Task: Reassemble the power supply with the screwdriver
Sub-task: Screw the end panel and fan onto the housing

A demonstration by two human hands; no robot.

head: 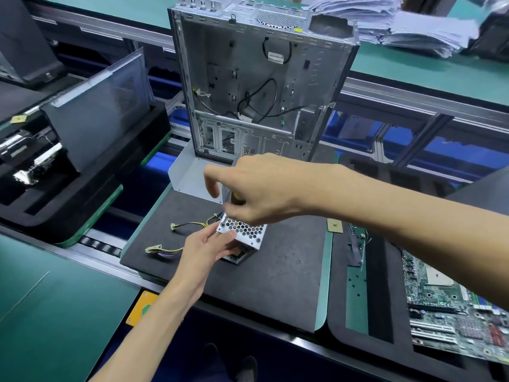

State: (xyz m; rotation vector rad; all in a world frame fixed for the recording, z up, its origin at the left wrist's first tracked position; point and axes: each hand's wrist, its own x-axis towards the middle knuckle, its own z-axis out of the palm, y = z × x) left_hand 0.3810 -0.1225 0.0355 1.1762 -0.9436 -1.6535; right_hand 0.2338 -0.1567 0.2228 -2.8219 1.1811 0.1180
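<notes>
A green tabletop point(63, 312) is seen at lower left, bordered by an aluminium conveyor rail point(413, 99). Dark foam pallets point(275, 271) are carried along the line. Blue bins point(454, 153) are stored beneath the rail. Stacked papers point(407, 26) are piled on the far green surface point(440, 70). Lighting is even.

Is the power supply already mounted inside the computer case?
No, the power supply sits on the dark mat in front of the upright case, gripped by the left hand.
</notes>
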